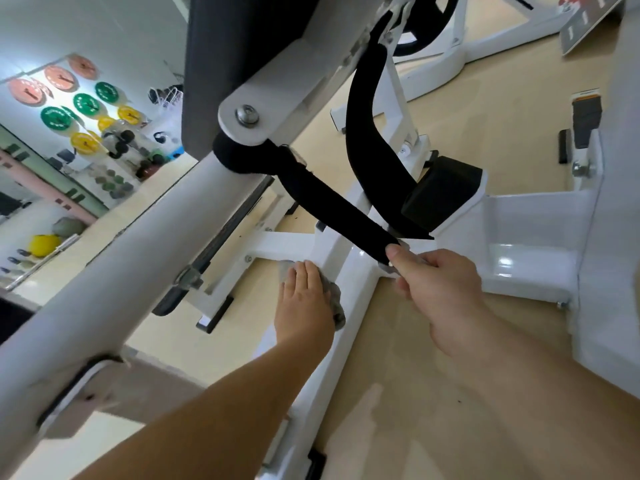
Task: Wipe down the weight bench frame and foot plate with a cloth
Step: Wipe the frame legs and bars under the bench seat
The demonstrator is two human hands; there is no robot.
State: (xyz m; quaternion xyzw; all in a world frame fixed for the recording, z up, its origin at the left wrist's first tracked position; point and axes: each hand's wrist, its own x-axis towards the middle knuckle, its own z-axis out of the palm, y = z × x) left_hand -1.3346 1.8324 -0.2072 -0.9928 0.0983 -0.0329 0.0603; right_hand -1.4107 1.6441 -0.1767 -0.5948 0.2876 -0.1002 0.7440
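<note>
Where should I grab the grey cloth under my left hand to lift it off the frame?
Pinch the bunched fold of the grey cloth that sticks out right of your left hand, probably coming from above and the right. The rest lies flat, pressed under the palm on the white frame rail, so only that raised fold offers an edge.
</note>
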